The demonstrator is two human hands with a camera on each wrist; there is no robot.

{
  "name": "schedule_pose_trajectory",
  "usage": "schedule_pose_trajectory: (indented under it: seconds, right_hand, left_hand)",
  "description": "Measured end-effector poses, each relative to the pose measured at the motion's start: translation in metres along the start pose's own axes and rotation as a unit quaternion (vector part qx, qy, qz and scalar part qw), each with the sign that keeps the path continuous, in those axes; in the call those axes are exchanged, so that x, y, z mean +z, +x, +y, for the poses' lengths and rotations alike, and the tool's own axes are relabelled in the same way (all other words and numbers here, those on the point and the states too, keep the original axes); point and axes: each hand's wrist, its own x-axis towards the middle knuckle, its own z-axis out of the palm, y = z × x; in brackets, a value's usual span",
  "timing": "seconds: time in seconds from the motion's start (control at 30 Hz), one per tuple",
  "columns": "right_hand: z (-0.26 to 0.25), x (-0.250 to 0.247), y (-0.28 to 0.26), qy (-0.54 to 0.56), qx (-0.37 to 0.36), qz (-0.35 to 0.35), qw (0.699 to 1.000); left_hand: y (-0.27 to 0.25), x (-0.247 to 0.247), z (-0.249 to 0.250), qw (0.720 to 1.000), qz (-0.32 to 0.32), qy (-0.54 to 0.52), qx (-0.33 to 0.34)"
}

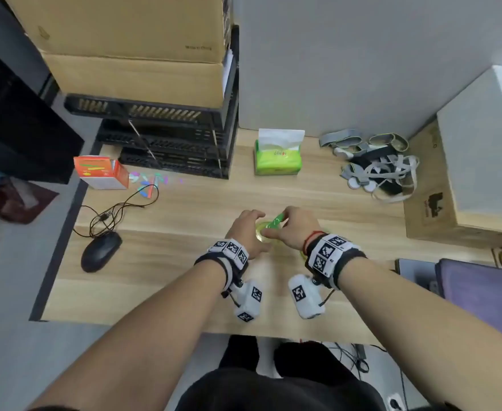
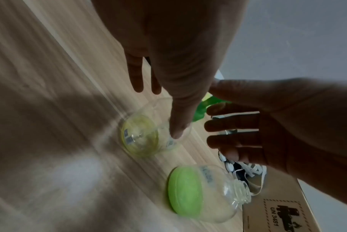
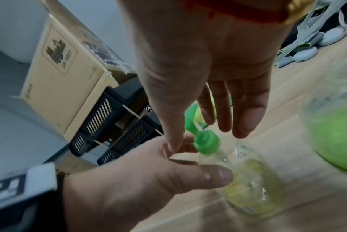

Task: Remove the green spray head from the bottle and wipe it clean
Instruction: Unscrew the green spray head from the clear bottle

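Note:
A clear bottle (image 1: 261, 232) (image 2: 141, 135) (image 3: 248, 180) with a yellowish bottom stands mid-table, and the green spray head (image 1: 276, 221) (image 2: 200, 109) (image 3: 205, 142) is on its neck. My left hand (image 1: 254, 225) (image 2: 160, 113) holds the bottle, its thumb (image 3: 218, 174) against the side and its fingers on the far side. My right hand (image 1: 277, 226) (image 3: 200, 138) hovers at the spray head with thumb and straight fingers spread either side of it. Whether it touches the head is unclear through the blur.
A second clear bottle (image 2: 198, 193) (image 3: 339, 133) with a green bottom and an open neck stands close on the right. Further off are a green tissue pack (image 1: 277, 157), a mouse (image 1: 101, 252), black crates (image 1: 169, 143), a strap pile (image 1: 377, 164) and a cardboard box (image 1: 451, 203).

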Motion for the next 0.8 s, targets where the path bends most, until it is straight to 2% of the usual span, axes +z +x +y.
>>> schedule_pose_trajectory:
  seconds: [0.13, 0.33, 0.57, 0.7, 0.8]
  right_hand:
    - [-0.006, 0.011, 0.006, -0.049, 0.025, 0.013, 0.998]
    - [-0.002, 0.015, 0.017, -0.072, 0.016, 0.041, 0.996]
    - [0.002, 0.006, 0.02, -0.12, -0.091, 0.011, 0.989]
    - [-0.006, -0.007, 0.024, -0.21, -0.199, -0.049, 0.956]
    - [-0.004, -0.011, 0.024, -0.21, -0.238, -0.07, 0.946]
  left_hand:
    - [0.009, 0.008, -0.005, 1.0, -0.006, -0.013, 0.006]
    - [0.018, 0.018, -0.005, 0.998, 0.038, -0.045, -0.008]
    - [0.018, 0.019, -0.004, 0.997, 0.052, -0.047, -0.019]
    - [0.018, 0.016, 0.0, 0.998, 0.047, -0.041, -0.025]
    - [0.018, 0.016, 0.002, 0.998, 0.049, -0.036, -0.034]
